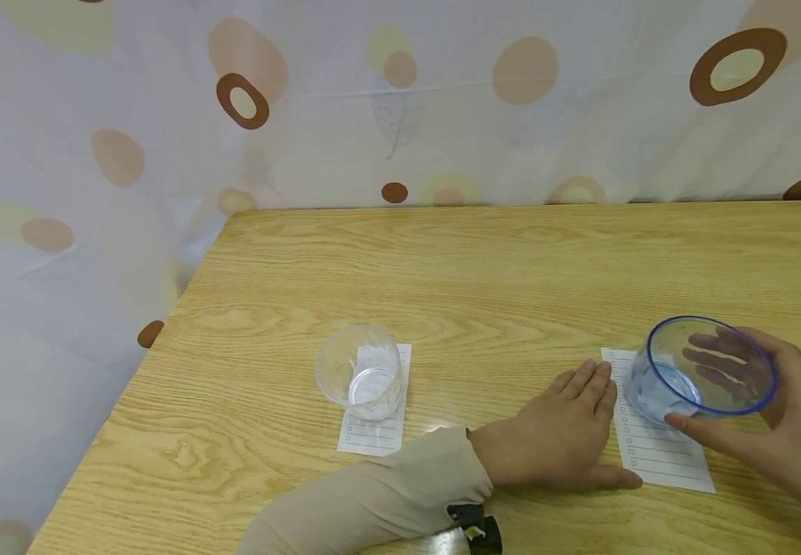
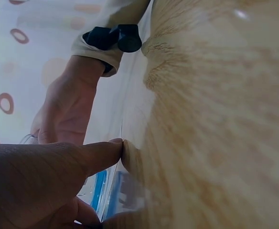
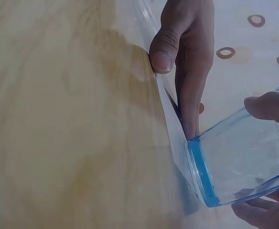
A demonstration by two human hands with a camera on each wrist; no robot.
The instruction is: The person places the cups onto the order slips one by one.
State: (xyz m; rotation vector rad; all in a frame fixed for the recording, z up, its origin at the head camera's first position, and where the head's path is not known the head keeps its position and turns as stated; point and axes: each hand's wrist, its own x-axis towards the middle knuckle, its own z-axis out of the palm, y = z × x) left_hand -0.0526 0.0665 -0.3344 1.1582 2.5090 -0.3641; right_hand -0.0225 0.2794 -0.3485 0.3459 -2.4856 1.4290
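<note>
A clear blue-rimmed bowl stands over a ruled checklist slip at the right. My right hand grips its side, thumb across from the fingers. Palm down, my left hand lies by the slip's left edge. Its straight fingers reach the slip close to the bowl's base, while its thumb stretches to the slip's lower left part. To the left, a second clear bowl sits on another checklist slip, which it partly covers.
The wood-grain table shines under the light. A patterned curtain hangs along its back and left sides. Beneath the left sleeve a small black camera is strapped to the wrist.
</note>
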